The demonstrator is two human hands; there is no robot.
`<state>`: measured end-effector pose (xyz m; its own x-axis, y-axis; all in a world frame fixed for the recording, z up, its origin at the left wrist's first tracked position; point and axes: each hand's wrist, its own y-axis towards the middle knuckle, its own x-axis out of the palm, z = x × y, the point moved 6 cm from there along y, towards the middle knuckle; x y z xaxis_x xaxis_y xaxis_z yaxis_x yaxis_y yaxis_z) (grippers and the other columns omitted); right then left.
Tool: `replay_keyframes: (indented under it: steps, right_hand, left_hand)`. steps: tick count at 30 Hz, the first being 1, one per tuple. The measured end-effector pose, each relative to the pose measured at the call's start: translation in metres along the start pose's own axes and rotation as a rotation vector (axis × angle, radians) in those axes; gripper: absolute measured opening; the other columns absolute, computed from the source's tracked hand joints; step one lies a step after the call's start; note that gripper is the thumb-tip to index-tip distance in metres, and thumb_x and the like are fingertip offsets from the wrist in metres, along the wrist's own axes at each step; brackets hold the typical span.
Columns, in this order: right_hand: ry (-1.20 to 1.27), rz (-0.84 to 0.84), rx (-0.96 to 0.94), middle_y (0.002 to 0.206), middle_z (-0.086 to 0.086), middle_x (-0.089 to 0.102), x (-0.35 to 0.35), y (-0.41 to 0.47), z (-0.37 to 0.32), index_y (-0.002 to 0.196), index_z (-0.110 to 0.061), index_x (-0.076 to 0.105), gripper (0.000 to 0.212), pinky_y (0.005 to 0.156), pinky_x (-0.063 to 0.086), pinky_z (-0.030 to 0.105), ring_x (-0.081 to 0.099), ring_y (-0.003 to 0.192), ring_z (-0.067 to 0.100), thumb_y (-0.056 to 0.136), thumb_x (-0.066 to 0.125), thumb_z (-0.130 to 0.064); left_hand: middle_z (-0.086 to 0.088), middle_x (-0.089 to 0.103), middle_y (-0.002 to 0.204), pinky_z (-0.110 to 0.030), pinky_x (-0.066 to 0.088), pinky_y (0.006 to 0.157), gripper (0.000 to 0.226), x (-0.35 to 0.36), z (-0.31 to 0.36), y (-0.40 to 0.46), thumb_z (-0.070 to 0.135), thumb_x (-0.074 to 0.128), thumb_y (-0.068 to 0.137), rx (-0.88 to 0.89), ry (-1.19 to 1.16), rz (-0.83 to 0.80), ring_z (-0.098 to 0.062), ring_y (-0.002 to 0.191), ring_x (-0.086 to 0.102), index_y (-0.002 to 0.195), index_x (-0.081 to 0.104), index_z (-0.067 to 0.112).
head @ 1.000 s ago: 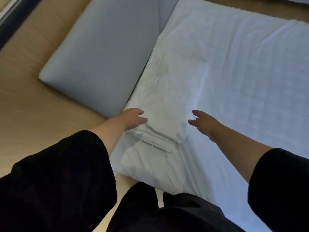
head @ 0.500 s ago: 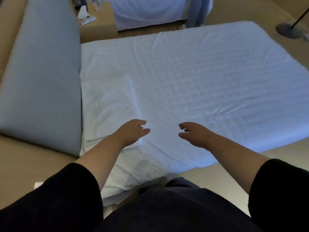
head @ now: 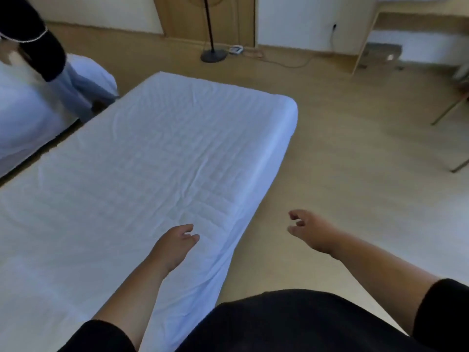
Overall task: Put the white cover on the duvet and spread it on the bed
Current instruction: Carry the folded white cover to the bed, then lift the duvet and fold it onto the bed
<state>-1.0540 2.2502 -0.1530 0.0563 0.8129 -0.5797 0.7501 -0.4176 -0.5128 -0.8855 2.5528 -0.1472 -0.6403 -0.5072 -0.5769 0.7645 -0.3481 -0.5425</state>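
Both hands empty, fingers loosely curled: left hand [head: 175,243] over the near edge of the white-sheeted quilted bed [head: 152,158], right hand [head: 311,231] beyond its side above the floor. No cover or duvet in view; covering and spreading apparently all still ahead.

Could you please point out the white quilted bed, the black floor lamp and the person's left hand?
White quilted bed [head: 142,158]: head view, bare top.
Black floor lamp [head: 213,56]: head view, round base.
Left hand [head: 175,243]: head view, back of hand.
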Motion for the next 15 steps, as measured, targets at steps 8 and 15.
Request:
replay_keyframes:
  steps: [8, 15]
  right_hand:
    - [0.089, 0.243, 0.186, 0.142, -0.006, 0.052, -0.194, -0.001, 0.131, 0.15, -0.022, 0.038, 0.058, 0.102, 0.045, 0.034, 0.055, 0.121, 0.015, 0.098, 0.061, -0.03]
    - [0.254, 0.416, 0.272, 0.144, -0.006, 0.049, -0.295, 0.035, 0.185, 0.149, -0.023, 0.04, 0.056, 0.101, 0.045, 0.037, 0.05, 0.126, 0.014, 0.098, 0.061, -0.028]
  left_hand:
    - [0.0, 0.052, 0.143, -0.031, 0.039, 0.104, 0.049, 0.136, 0.204, 0.07, 0.035, 0.059, 0.097, 0.204, 0.1, -0.183, -0.013, 0.129, 0.049, 0.144, 0.048, 0.024]
    - [0.001, 0.048, 0.147, -0.026, 0.039, 0.096, 0.053, 0.193, 0.332, 0.144, 0.036, 0.058, 0.098, 0.327, 0.173, -0.294, -0.012, 0.133, 0.047, 0.147, 0.043, 0.024]
